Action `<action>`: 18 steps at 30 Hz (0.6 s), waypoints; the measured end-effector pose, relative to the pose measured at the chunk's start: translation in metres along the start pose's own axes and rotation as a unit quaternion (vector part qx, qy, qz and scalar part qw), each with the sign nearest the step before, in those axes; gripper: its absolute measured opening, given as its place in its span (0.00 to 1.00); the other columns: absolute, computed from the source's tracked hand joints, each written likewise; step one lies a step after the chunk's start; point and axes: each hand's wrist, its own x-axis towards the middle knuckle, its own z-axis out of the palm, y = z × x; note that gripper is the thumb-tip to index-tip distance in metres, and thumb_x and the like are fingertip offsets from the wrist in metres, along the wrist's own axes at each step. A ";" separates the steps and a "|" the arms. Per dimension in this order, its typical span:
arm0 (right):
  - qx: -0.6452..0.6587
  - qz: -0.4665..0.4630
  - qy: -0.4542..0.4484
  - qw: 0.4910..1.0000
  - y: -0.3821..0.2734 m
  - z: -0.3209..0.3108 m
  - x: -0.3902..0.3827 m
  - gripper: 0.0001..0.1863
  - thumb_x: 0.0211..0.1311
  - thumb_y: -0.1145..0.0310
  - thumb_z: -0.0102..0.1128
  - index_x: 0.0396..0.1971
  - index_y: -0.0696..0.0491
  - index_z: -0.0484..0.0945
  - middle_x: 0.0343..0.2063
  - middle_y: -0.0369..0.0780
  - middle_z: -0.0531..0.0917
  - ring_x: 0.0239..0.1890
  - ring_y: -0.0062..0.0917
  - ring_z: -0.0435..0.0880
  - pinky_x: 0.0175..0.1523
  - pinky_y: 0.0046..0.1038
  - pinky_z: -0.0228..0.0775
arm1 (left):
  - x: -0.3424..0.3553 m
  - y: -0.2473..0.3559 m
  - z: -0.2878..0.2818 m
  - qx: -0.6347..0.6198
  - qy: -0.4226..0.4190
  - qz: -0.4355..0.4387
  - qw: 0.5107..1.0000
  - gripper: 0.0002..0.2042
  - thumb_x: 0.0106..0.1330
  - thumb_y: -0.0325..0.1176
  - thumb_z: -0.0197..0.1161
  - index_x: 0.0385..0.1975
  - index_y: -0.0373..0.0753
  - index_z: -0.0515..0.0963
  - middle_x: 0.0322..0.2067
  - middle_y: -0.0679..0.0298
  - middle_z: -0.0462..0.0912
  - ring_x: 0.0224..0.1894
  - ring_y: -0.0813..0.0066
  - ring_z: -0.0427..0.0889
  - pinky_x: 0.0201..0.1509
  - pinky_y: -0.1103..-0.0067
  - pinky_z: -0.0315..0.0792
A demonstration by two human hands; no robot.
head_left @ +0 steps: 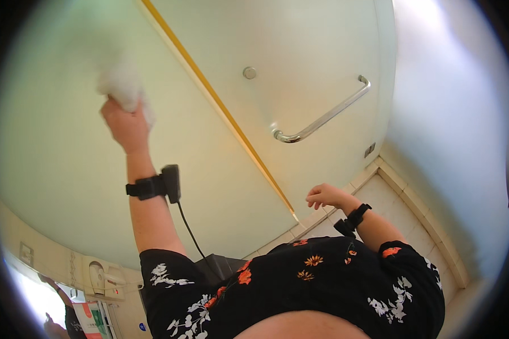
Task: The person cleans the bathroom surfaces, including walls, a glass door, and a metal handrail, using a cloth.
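Note:
My left hand [125, 125] is raised at the upper left, closed around a bunched white cloth [121, 85]. The cloth lies against a frosted glass panel [62, 152], and its outline is blurred. Down at the right, my right hand [326, 196] hangs in front of my body near the foot of the glass. Its fingers are loosely bent and apart, with nothing in them. Each forearm wears a black strap with a small box; a cable runs from the left box [171, 183] toward my body.
A gold edge strip [220, 110] crosses the glass diagonally. Right of it, a frosted door carries a chrome bar handle [325, 117] and a round metal knob [249, 72]. A tiled sill [398, 175] borders the floor. At lower left are a wall-mounted white appliance [98, 277] and a mirror [31, 294].

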 end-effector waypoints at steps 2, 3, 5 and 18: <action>0.042 0.021 0.030 0.998 0.021 -0.009 -0.009 0.14 0.53 0.59 0.56 0.33 0.55 0.77 0.26 0.35 0.81 0.25 0.18 0.77 0.29 0.20 0.65 | -0.027 0.031 0.020 0.003 -0.038 0.082 0.996 0.25 0.48 0.32 0.62 0.49 0.35 0.68 0.40 0.52 0.73 0.44 0.52 0.70 0.48 0.64 0.65; 0.079 0.038 0.055 0.995 0.030 -0.013 -0.013 0.14 0.53 0.60 0.56 0.33 0.55 0.76 0.26 0.35 0.81 0.24 0.18 0.77 0.28 0.19 0.64 | -0.046 0.049 0.024 0.012 -0.086 0.115 0.989 0.26 0.48 0.31 0.61 0.51 0.37 0.67 0.41 0.53 0.72 0.44 0.52 0.70 0.47 0.63 0.65; 0.108 0.040 0.079 0.990 0.045 -0.021 -0.021 0.14 0.54 0.59 0.55 0.33 0.55 0.76 0.26 0.35 0.81 0.25 0.18 0.77 0.28 0.19 0.64 | -0.087 0.080 0.028 0.005 -0.151 0.175 0.973 0.27 0.48 0.29 0.58 0.53 0.45 0.67 0.38 0.55 0.71 0.40 0.56 0.71 0.40 0.65 0.66; 0.435 0.059 0.312 0.843 0.144 -0.069 -0.064 0.07 0.54 0.64 0.55 0.31 0.50 0.73 0.23 0.34 0.79 0.20 0.17 0.73 0.27 0.20 0.63 | 0.041 0.035 -0.006 0.080 -0.033 0.138 0.987 0.23 0.52 0.33 0.58 0.50 0.36 0.66 0.41 0.52 0.72 0.48 0.54 0.68 0.46 0.63 0.68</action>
